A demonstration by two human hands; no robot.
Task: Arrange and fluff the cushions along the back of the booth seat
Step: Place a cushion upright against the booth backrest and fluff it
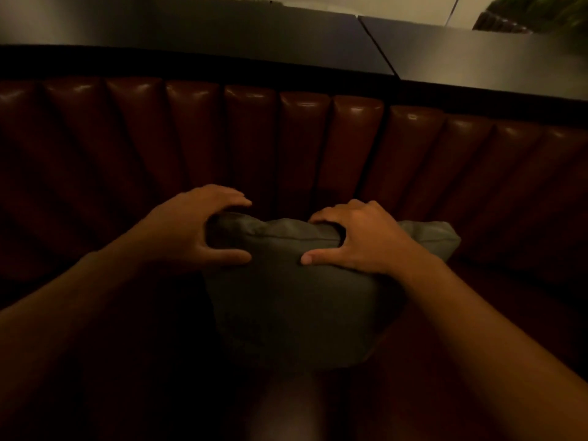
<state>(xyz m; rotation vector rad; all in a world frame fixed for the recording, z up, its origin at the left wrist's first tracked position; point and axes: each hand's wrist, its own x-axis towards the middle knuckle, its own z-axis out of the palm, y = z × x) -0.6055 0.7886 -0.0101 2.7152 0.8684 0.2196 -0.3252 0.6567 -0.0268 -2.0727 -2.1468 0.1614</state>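
Note:
A grey-green cushion [286,300] stands upright on the booth seat, leaning towards the ribbed dark-red leather backrest [305,138]. My left hand [203,227] grips its top left corner, fingers curled over the top edge and thumb pressed on the front face. My right hand [356,240] grips the top edge right of the middle in the same way. The cushion's top right corner [445,233] sticks out past my right hand. The lower part of the cushion fades into shadow.
A dark flat ledge [286,36] runs along the top of the backrest, with a seam right of centre. Green foliage [541,11] shows at the top right. The seat [493,297] to either side is very dim.

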